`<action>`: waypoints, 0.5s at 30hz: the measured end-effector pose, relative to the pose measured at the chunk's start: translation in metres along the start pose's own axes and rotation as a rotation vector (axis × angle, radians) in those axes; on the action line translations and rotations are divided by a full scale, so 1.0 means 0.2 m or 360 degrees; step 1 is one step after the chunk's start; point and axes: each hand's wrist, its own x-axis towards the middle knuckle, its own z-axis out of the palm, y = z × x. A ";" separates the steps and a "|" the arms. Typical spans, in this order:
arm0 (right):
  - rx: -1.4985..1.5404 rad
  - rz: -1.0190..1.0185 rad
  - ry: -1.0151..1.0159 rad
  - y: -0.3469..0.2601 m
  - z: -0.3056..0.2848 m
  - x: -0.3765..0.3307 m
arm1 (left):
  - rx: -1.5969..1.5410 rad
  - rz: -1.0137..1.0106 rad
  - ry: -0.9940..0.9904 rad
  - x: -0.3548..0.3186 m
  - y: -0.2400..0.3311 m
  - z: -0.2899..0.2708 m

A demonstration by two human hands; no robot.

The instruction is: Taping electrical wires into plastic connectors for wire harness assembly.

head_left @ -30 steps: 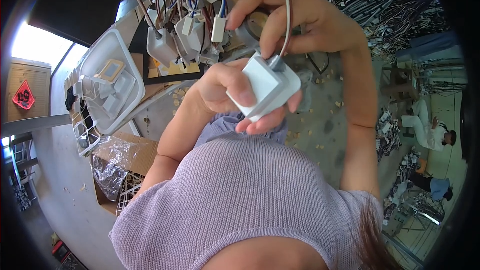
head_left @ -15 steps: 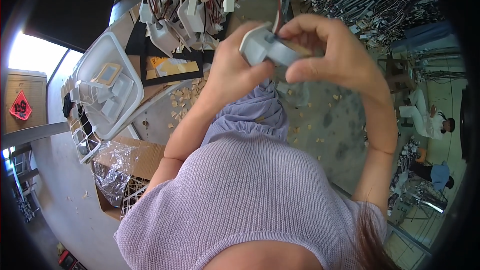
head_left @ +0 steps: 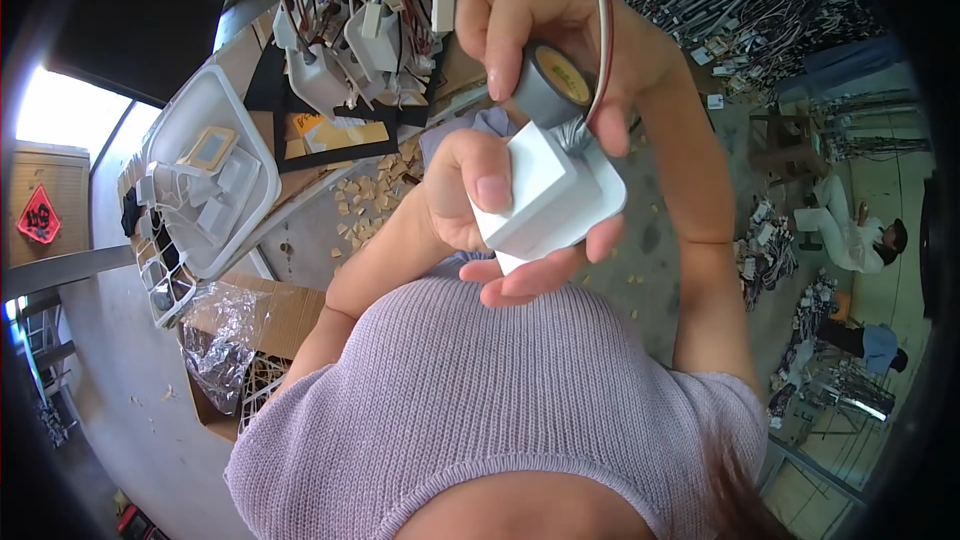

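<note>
1. Left hand [head_left: 480,205]: grip closed round white plastic block [head_left: 545,202], thumb on top, centre of view.
2. Right hand [head_left: 560,45]: grip closed on grey tape roll [head_left: 548,88], touching block's far edge, w/ a thin cable [head_left: 603,30], probably pinched.
3. Far left: wired white parts [head_left: 350,20] on table [head_left: 300,230].

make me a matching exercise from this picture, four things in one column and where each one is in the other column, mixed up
Things:
1. white plastic block
2. roll of grey tape
3. clear plastic bin
4. cardboard box

Places:
a. on the bench at the left, with small white parts in it
b. held in the left hand, thumb on top
c. low on the left, with crumpled clear plastic on it
d. in the fingers of the right hand, just above the block

Pairs: 1-b, 2-d, 3-a, 4-c
</note>
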 end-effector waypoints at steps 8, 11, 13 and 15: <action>-0.0560 0.0397 0.0124 -0.21 -0.07 -0.22 | 0.0598 0.0357 0.0528 -0.05 0.10 0.07; -0.0491 0.0892 0.0572 -0.26 0.04 -0.31 | 0.1672 0.0429 0.1656 -0.02 0.09 0.12; -0.0127 0.0900 0.0766 -0.32 0.17 -0.28 | 0.2546 0.0796 0.2063 -0.02 0.04 0.02; 0.0394 0.0776 0.1016 -0.37 0.31 -0.22 | 0.2343 0.0720 0.2074 -0.04 0.04 0.04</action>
